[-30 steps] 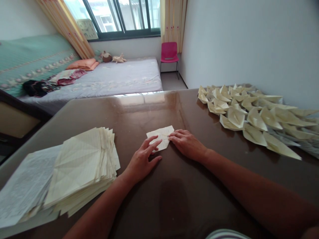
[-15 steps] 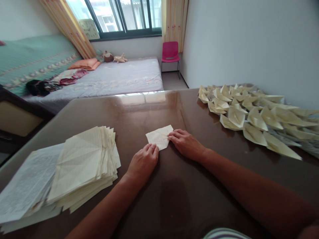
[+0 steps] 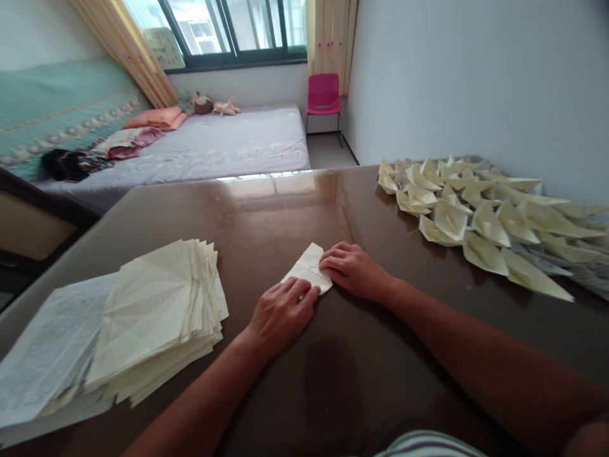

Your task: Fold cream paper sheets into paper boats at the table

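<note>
Head camera: at the near left of the table (image 3: 352,355) lies a stack of creased sheets (image 3: 147,311). Just beyond, the left hand (image 3: 284,311) is half closed, fingers drawn together over the near edge of a small folded paper (image 3: 308,263); whether the thumb pinches it, I cannot tell. The paper lies on the table between both hands. The right hand (image 3: 349,270) rests bent fingers on its right side, the thumb hidden, so its grip is unclear too. This paper should be very light, stiffer where layered, yet easily crumpled or torn, and likely to slide on the glossy surface unless pressed. Its doubled edges seem the best hold, with flat fingertips. Farther right sit folded paper shapes (image 3: 485,219); beyond, a bed (image 3: 228,143) and a pink chair (image 3: 323,95).
</note>
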The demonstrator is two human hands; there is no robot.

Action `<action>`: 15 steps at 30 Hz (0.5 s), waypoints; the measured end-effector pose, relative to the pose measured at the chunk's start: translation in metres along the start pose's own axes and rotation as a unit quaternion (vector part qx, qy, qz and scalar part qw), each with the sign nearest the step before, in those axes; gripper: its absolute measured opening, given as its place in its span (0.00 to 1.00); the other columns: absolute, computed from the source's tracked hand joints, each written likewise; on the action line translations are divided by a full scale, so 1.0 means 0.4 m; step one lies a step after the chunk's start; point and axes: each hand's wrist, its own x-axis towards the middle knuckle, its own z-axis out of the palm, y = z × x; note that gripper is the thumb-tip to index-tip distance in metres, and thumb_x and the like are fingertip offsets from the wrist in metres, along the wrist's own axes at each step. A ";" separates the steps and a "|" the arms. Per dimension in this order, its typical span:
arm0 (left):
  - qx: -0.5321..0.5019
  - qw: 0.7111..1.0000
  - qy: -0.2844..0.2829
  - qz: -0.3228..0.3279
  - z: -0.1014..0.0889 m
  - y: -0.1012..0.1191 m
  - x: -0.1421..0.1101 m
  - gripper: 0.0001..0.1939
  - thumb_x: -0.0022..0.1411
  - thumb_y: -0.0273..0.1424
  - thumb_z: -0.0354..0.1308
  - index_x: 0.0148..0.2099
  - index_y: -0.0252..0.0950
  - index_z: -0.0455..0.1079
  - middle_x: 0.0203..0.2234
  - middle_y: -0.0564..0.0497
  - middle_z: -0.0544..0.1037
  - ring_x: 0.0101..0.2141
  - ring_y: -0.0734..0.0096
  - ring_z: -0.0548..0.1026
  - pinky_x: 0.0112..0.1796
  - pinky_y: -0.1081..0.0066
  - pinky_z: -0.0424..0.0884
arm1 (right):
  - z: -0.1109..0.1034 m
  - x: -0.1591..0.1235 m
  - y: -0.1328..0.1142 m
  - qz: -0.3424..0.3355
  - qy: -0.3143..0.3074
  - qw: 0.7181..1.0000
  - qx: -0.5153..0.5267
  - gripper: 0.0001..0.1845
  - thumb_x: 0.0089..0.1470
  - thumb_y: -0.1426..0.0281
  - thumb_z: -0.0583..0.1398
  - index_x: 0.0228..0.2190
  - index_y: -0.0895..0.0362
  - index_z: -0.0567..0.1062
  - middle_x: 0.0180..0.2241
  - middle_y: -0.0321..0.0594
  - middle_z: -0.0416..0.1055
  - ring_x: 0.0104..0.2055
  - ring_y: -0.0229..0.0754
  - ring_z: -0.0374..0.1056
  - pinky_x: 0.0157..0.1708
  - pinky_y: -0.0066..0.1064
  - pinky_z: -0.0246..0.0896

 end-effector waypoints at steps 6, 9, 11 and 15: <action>-0.103 0.993 -0.053 -0.038 -0.002 -0.009 -0.010 0.20 0.63 0.26 0.51 0.56 0.42 0.65 0.49 0.52 0.73 0.47 0.65 0.69 0.46 0.66 0.68 | 0.003 -0.001 0.010 0.001 -0.009 0.998 0.057 0.09 0.59 0.65 0.58 0.38 0.52 0.77 0.44 0.37 0.74 0.46 0.40 0.63 0.48 0.34 0.55; -0.143 0.987 -0.049 -0.044 0.003 -0.018 -0.011 0.13 0.66 0.30 0.50 0.51 0.43 0.70 0.44 0.53 0.76 0.45 0.66 0.70 0.45 0.67 0.67 | 0.010 0.000 0.014 -0.001 -0.008 0.997 0.072 0.08 0.59 0.66 0.58 0.36 0.52 0.77 0.43 0.37 0.74 0.45 0.40 0.63 0.48 0.34 0.55; -0.177 0.982 -0.036 -0.062 0.011 -0.018 -0.008 0.11 0.67 0.34 0.50 0.46 0.43 0.72 0.40 0.53 0.77 0.43 0.67 0.70 0.43 0.69 0.67 | 0.012 0.001 0.018 -0.010 -0.013 0.996 0.084 0.08 0.59 0.67 0.58 0.35 0.52 0.78 0.41 0.38 0.75 0.44 0.41 0.63 0.47 0.34 0.56; -0.208 0.964 -0.017 -0.165 0.028 -0.017 0.004 0.11 0.68 0.36 0.49 0.41 0.41 0.73 0.34 0.53 0.78 0.36 0.70 0.72 0.37 0.71 0.66 | 0.003 0.000 0.025 -0.027 -0.032 0.994 0.102 0.07 0.55 0.71 0.60 0.36 0.52 0.78 0.41 0.39 0.74 0.44 0.42 0.64 0.46 0.34 0.57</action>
